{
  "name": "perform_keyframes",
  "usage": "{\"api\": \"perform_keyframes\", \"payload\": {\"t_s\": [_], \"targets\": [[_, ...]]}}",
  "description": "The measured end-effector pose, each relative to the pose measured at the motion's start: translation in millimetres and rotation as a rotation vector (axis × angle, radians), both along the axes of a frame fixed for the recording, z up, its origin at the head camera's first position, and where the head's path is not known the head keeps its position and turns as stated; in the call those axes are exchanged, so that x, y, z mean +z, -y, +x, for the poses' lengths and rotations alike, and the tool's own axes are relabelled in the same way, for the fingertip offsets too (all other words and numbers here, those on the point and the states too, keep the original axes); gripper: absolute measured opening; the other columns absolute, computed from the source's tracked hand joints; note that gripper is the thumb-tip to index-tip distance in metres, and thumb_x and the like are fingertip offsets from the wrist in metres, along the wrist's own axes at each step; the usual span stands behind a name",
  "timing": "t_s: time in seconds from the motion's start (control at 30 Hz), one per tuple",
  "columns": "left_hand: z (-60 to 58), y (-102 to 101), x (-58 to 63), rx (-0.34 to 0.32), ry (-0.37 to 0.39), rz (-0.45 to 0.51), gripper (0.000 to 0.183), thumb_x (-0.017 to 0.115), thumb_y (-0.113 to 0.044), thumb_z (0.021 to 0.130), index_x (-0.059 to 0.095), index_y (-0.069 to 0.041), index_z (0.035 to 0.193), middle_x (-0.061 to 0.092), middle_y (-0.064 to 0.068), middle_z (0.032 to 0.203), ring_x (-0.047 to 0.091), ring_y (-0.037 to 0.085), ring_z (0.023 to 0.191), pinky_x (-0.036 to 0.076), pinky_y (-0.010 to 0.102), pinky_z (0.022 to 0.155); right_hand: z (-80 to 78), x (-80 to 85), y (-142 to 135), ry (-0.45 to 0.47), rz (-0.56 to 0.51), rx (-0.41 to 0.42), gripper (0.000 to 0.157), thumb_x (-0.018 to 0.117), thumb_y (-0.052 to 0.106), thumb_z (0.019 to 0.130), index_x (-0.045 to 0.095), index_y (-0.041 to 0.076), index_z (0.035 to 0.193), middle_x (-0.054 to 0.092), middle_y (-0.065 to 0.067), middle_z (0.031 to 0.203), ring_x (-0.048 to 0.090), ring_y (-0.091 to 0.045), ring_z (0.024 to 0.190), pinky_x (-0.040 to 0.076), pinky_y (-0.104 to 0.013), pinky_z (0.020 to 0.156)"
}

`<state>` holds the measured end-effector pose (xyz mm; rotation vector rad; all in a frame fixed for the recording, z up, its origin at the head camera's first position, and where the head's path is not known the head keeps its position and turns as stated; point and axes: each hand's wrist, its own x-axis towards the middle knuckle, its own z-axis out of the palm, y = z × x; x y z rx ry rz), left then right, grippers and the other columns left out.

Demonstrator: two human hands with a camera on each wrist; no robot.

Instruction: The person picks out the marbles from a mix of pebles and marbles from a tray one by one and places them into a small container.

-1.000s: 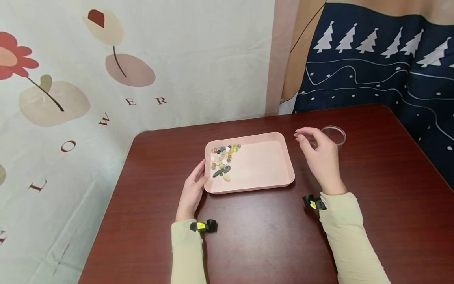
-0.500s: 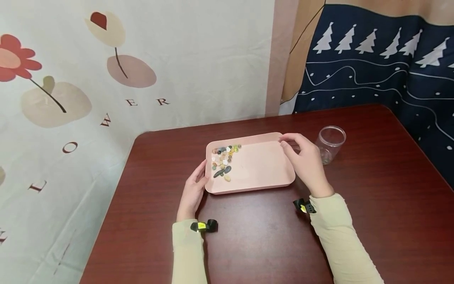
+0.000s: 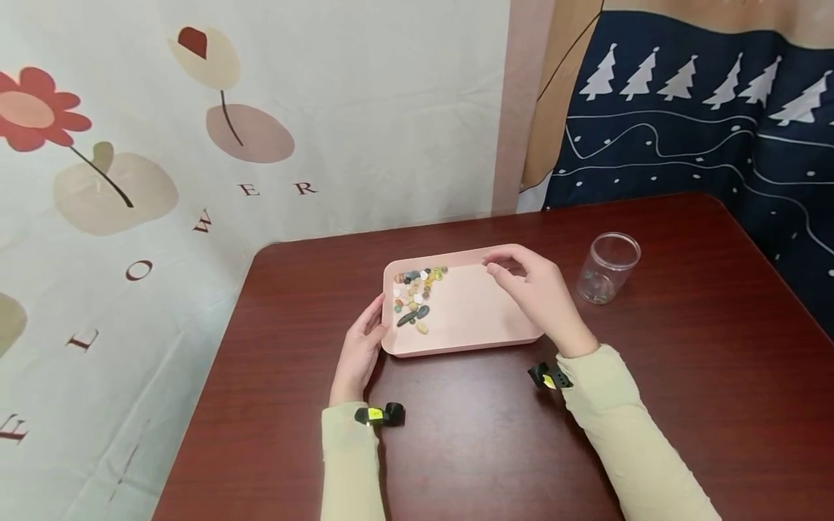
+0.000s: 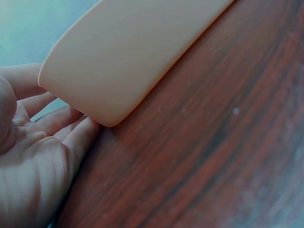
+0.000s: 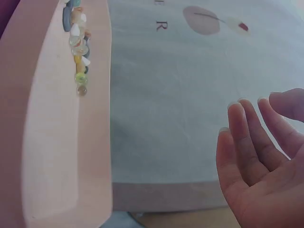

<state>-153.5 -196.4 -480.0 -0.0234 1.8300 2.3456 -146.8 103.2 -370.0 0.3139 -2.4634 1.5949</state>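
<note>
A pink tray (image 3: 482, 307) lies on the table, with small coloured stones and beads (image 3: 417, 293) gathered along its left side. My left hand (image 3: 357, 354) holds the tray's left end; in the left wrist view its thumb reaches the rim and its fingers (image 4: 85, 135) touch the outer wall. Above the tray's right part hovers my right hand (image 3: 537, 289), fingers loosely bent. The right wrist view shows those fingers (image 5: 237, 121) apart with nothing between them. Right of the tray stands a clear jar (image 3: 609, 264), with a little greenish content at its bottom.
The dark red wooden table (image 3: 280, 318) has its back edge against a pale curtain (image 3: 391, 130) printed with flowers. A navy cloth (image 3: 691, 137) with white trees hangs at the right. Each wrist carries a black strap with a camera.
My right hand has moved left from in front of the jar to over the tray, so the jar now shows fully. The left hand stays at the tray's left end.
</note>
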Motion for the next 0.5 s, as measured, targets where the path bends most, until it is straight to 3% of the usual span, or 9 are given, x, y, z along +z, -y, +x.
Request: {"api": "perform_keyframes", "payload": {"t_s": [0.2,0.5], "targets": [[0.0,0.7,-3.4,0.022,-0.020,-0.009,0.051,0.044,0.006,0.089,0.039,-0.013,0.136,0.030,0.001,0.142,0.029,0.008,0.127,0.030,0.024,0.100,-6.5,9.6,7.2,-0.008,0.119,0.038,0.023,0.056,0.036,0.086,0.061,0.023,0.105,0.059,0.011,0.100,0.053,-0.005,0.093,0.046,-0.032,0.080],[2.7,0.2,1.7,0.005,-0.013,0.006,0.050,0.041,0.006,0.090,0.034,-0.008,0.138,0.026,0.005,0.144,0.025,0.014,0.130,0.028,0.029,0.102,-33.8,7.8,15.0,-0.013,0.212,0.106,0.022,0.057,0.028,0.087,0.060,0.020,0.107,0.059,0.008,0.102,0.054,-0.007,0.092,0.047,-0.033,0.081]]}}
